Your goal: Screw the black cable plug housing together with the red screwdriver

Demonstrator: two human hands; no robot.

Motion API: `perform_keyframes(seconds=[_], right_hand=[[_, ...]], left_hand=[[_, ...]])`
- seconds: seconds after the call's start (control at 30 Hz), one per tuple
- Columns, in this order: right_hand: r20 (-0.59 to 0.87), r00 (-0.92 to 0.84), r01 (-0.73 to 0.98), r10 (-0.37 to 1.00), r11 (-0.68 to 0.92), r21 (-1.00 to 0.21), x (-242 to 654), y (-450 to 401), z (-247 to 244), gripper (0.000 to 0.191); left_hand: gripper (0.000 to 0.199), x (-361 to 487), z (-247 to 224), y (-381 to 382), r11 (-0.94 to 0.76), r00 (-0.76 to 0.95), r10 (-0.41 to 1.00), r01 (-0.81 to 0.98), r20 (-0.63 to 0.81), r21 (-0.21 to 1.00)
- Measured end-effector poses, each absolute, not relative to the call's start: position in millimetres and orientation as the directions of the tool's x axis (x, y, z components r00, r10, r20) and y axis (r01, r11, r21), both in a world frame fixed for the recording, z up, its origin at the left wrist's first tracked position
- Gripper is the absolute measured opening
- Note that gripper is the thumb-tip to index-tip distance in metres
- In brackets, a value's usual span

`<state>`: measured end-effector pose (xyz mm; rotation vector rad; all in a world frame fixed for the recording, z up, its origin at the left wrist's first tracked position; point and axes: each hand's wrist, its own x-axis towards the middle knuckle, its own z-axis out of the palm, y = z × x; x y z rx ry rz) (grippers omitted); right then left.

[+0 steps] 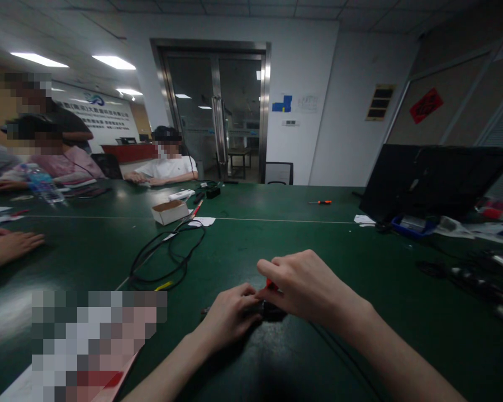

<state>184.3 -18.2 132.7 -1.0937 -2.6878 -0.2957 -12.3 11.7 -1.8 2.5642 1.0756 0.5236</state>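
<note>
My left hand [233, 309] is closed round a dark, elongated device [273, 312] lying on the green table, holding it down. Its dark end sticks out to the right of my fingers, and a bit shows at the left; the rest is covered. Just above that right end, my right hand [291, 279] is closed on a small red object [271, 284]. Most of this red object is hidden in the fingers, so its kind does not show. The fingertips of both hands nearly meet over the device.
Black looped cable [167, 262] and a small open box [170, 213] lie ahead left. An orange-handled screwdriver [323, 202] lies at the far side. A monitor [431, 181] and dark clutter stand right. Another person's hand [14, 245] rests at left; other people sit beyond.
</note>
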Motion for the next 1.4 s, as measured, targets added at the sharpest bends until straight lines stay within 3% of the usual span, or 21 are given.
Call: perform_keyframes(seconds=[0.4,0.8,0.97,1.07,1.23,1.4], right_hand=[[0.262,-0.717,0.671,0.646,0.741,0.012,185.1,-24.3,136.0,0.015],[0.222,-0.731,0.671,0.646,0.740,0.056,183.7,-21.2,134.7,0.016],[0.256,-0.712,0.691,0.654,0.717,0.089,183.3,-21.1,134.7,0.006],[0.254,-0.692,0.714,0.676,0.693,0.101,183.6,-21.9,135.0,0.014],[0.273,-0.682,0.714,0.678,0.698,0.049,186.6,-24.0,135.1,0.018],[0.198,-0.709,0.692,0.677,0.722,0.011,187.7,-25.1,136.8,0.016]], left_hand=[[0.018,-11.7,-2.3,12.2,-0.688,0.656,0.714,0.590,0.245,0.423],[0.022,-11.6,-1.4,11.5,-0.683,0.656,0.719,0.609,0.228,0.403],[0.020,-11.4,-0.5,11.0,-0.669,0.647,0.731,0.620,0.215,0.409],[0.019,-11.6,-1.6,11.7,-0.668,0.645,0.734,0.628,0.213,0.398],[0.019,-11.7,-1.7,11.9,-0.671,0.645,0.729,0.607,0.229,0.426],[0.027,-11.9,0.7,11.2,-0.672,0.651,0.728,0.617,0.214,0.409]])
